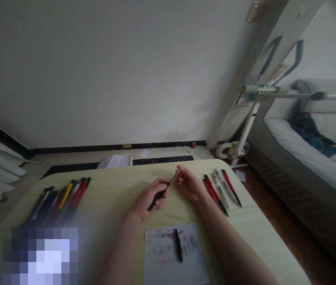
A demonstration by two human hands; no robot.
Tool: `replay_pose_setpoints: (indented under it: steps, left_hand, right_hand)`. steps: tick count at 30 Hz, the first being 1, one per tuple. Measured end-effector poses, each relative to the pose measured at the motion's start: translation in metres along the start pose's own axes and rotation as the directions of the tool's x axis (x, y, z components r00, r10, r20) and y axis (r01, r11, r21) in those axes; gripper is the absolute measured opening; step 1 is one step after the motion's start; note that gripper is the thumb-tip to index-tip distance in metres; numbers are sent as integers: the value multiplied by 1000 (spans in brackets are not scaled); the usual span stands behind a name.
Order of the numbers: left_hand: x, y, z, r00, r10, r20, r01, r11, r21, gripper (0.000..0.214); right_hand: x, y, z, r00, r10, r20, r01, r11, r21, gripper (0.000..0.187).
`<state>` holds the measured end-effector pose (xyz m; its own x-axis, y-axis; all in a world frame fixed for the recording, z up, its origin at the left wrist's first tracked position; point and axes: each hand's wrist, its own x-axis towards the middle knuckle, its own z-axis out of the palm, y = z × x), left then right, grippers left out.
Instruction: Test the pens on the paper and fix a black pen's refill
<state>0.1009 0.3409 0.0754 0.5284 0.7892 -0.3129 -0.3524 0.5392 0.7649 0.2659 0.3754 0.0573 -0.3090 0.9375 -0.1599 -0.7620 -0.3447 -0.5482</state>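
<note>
Above the middle of the table, my left hand (pixel 151 196) is closed around a black pen part (pixel 157 198), held at a slant. From its upper end a thin pen refill (pixel 173 177) sticks out toward my right hand (pixel 188 184). The fingers of my right hand pinch the refill's far end; any small piece between the fingertips is too small to make out. Below the hands lies a sheet of white paper (pixel 168 273) with dark and red scribbles. On it rests another black pen part (pixel 179 245).
Right of my right forearm lie several pens, among them a red one (pixel 230 186) and a clear one (pixel 221 190). A row of mixed pens (pixel 64 198) lies on the table's left. Beyond stand a white exercise frame (pixel 249 126) and a sofa (pixel 298 166).
</note>
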Motion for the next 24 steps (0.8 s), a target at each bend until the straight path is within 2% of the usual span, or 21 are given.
replay_pose_setpoints:
  steps: [24]
  left_hand:
    - [0,-1,-2,1000,-14,0,14,1000,-13,18]
  right_hand:
    - [-1,0,4,1000,0,-16,-1,1000,-31,12]
